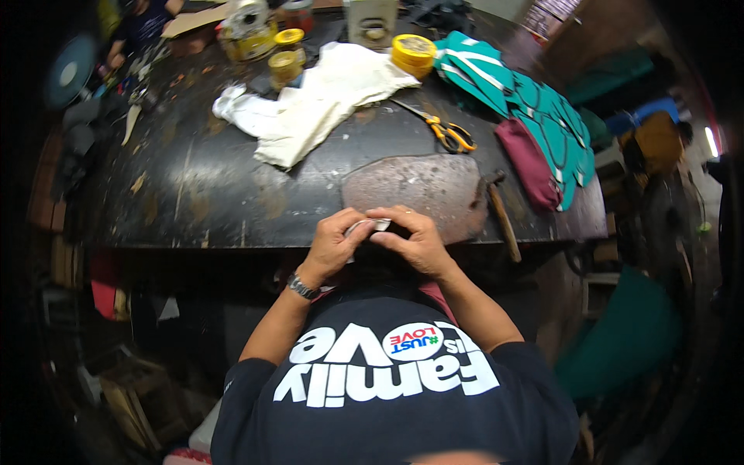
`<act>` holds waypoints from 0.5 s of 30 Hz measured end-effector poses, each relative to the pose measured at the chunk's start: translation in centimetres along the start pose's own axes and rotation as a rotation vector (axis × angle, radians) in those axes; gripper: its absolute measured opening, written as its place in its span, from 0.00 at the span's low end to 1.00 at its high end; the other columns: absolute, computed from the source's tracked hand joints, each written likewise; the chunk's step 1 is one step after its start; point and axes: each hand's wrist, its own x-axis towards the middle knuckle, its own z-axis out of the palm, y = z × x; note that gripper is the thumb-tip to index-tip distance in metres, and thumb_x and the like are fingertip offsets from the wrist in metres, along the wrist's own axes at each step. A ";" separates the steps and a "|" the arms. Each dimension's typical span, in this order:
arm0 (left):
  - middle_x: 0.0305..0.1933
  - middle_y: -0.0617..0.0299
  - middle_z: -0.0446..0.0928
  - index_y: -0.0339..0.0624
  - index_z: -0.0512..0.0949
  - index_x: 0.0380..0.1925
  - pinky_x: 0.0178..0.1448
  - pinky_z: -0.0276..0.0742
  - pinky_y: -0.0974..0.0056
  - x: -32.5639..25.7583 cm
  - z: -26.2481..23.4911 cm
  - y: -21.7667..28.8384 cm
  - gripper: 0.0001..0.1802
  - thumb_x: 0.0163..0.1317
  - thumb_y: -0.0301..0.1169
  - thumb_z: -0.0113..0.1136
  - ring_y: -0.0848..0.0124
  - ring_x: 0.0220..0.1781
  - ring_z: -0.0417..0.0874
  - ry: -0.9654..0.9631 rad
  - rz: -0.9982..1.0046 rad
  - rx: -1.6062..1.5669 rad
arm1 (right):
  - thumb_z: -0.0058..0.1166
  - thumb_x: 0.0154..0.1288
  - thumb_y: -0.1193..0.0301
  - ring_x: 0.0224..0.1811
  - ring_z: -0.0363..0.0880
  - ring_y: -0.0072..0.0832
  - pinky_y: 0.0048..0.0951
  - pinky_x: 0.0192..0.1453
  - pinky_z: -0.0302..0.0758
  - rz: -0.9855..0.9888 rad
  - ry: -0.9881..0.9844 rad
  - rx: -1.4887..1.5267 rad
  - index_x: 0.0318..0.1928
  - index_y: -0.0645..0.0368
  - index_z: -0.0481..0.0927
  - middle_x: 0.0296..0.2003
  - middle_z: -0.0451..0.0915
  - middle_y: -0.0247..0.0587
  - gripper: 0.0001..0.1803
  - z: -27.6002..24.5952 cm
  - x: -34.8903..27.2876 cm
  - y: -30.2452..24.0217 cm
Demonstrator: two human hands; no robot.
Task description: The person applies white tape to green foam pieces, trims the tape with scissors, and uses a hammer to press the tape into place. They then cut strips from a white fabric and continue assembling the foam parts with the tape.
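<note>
My left hand (pixel 335 242) and my right hand (pixel 415 239) meet at the table's front edge. Between their fingertips is a small white piece (pixel 381 225), perhaps cloth or paper; my fingers cover most of it. Both hands are closed in a pinch around it, the right thumb and index finger bent toward the left hand. Just beyond them lies a flat brownish slab (pixel 418 186) with a worn, spotted surface. A hammer (pixel 504 221) with a wooden handle rests to the right of the slab, its handle reaching over the table edge.
Orange-handled scissors (pixel 449 136) lie past the slab. Off-white cloth (pixel 329 93) spreads across the table's middle. Yellow round tins (pixel 413 54) stand at the back. Green pieces with white trim (pixel 546 116) and a maroon pouch-like piece (pixel 529 159) lie right. A person (pixel 143 31) is far left.
</note>
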 end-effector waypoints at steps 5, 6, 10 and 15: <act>0.30 0.56 0.78 0.34 0.81 0.35 0.38 0.72 0.66 -0.1 0.4 -0.1 0.09 0.66 0.30 0.60 0.67 0.31 0.78 -0.019 0.037 0.115 | 0.65 0.61 0.65 0.43 0.83 0.41 0.36 0.52 0.73 -0.108 0.184 -0.223 0.44 0.60 0.84 0.40 0.86 0.46 0.14 1.4 -0.9 0.0; 0.29 0.55 0.77 0.34 0.82 0.35 0.36 0.72 0.65 -0.1 0.6 0.0 0.08 0.65 0.29 0.61 0.65 0.29 0.78 -0.014 0.058 0.119 | 0.63 0.62 0.68 0.41 0.82 0.39 0.35 0.51 0.73 -0.079 0.215 -0.189 0.42 0.61 0.84 0.38 0.85 0.46 0.11 1.5 -1.1 0.1; 0.29 0.59 0.77 0.35 0.82 0.37 0.35 0.70 0.68 0.0 0.4 0.0 0.07 0.65 0.29 0.62 0.71 0.29 0.76 -0.044 0.034 0.084 | 0.62 0.63 0.72 0.38 0.81 0.35 0.33 0.47 0.74 -0.053 0.229 -0.109 0.39 0.63 0.83 0.35 0.84 0.45 0.07 1.0 -1.6 0.3; 0.31 0.64 0.78 0.35 0.83 0.37 0.36 0.70 0.71 0.0 0.0 -0.4 0.07 0.64 0.28 0.65 0.77 0.31 0.76 -0.073 -0.047 -0.070 | 0.62 0.64 0.72 0.34 0.78 0.22 0.26 0.41 0.73 0.065 0.220 0.036 0.36 0.64 0.81 0.31 0.82 0.38 0.07 0.4 -2.5 0.2</act>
